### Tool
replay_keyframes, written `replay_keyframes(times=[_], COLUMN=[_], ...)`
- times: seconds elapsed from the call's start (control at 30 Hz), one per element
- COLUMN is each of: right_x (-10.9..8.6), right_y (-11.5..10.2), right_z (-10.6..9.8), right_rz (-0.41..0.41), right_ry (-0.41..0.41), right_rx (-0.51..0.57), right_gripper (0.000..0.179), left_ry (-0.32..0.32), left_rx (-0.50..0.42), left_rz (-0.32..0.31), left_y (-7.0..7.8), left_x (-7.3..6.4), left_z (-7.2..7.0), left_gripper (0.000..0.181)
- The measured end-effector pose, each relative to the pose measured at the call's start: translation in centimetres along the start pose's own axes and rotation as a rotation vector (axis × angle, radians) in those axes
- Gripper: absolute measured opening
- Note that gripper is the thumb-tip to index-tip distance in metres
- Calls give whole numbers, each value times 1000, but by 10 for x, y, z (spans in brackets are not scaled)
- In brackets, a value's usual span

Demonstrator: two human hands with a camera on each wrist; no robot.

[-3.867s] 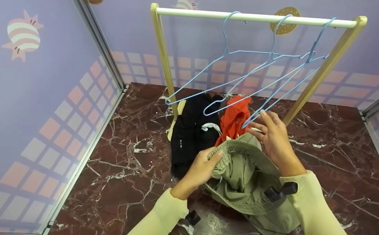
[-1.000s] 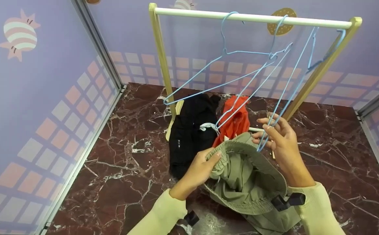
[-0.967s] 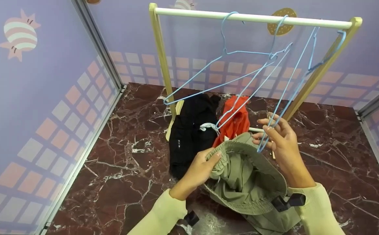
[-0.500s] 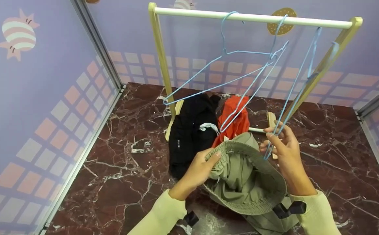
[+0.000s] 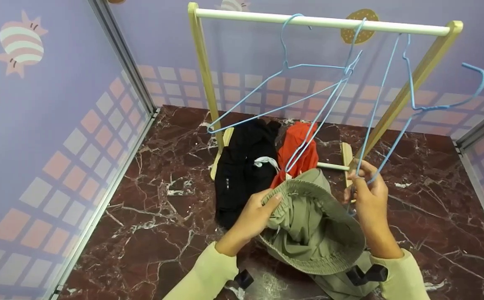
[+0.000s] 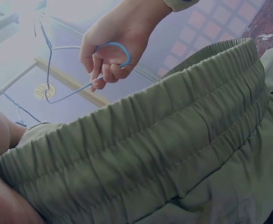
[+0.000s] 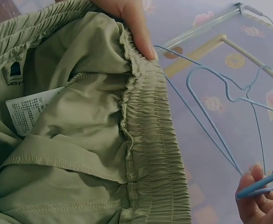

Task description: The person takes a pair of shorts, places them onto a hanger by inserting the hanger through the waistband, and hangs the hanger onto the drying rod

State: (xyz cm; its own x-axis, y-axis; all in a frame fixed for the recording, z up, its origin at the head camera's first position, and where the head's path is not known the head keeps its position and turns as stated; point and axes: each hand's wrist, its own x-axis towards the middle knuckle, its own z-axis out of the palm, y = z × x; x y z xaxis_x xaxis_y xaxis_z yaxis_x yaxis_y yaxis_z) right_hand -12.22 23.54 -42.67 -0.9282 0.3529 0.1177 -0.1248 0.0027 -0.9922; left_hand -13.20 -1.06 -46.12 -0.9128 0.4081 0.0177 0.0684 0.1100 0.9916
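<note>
My left hand (image 5: 256, 216) grips the gathered waistband of olive-green elastic-waist pants (image 5: 308, 221), thumb inside the rim. The waist opening faces up; in the right wrist view a white label (image 7: 29, 109) shows inside. To the right of the waistband, my right hand (image 5: 371, 204) pinches one lower corner of a blue clothes hanger (image 5: 431, 108). That hanger is off the rail, tilted, its hook pointing right past the rack's right post. In the left wrist view the blue corner (image 6: 120, 45) loops round beside the curled fingers of my right hand (image 6: 120, 42).
A rack with a white rail (image 5: 321, 21) and wooden posts stands ahead, carrying two more blue hangers (image 5: 262, 89). Below it, black clothing (image 5: 242, 175) and an orange-red garment (image 5: 298, 146) lie on the marble-patterned floor (image 5: 150, 246). Patterned walls enclose the left and back.
The right hand, near the hanger's corner at first, now pinches it and has moved right and down. The hanger's hook has left the rail and swung right. The left hand keeps its grip.
</note>
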Motion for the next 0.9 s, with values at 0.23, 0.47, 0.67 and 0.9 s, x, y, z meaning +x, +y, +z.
replay_keyframes(times=[0.23, 0.47, 0.67, 0.9], right_x=[-4, -13, -30, -42], right_y=[3, 1, -2, -1], right_z=[-5, -11, -18, -27], right_rz=[9, 65, 57, 40], right_ry=[27, 5, -46, -96], right_rx=[-41, -42, -25, 23], right_gripper=[23, 30, 30, 33], left_ry=[14, 16, 30, 22], left_rx=[13, 18, 37, 37], left_rz=[19, 18, 11, -7], left_y=[0, -1, 1, 3], left_x=[1, 1, 2, 3], left_z=[-1, -1, -1, -1], left_gripper=[36, 33, 30, 31])
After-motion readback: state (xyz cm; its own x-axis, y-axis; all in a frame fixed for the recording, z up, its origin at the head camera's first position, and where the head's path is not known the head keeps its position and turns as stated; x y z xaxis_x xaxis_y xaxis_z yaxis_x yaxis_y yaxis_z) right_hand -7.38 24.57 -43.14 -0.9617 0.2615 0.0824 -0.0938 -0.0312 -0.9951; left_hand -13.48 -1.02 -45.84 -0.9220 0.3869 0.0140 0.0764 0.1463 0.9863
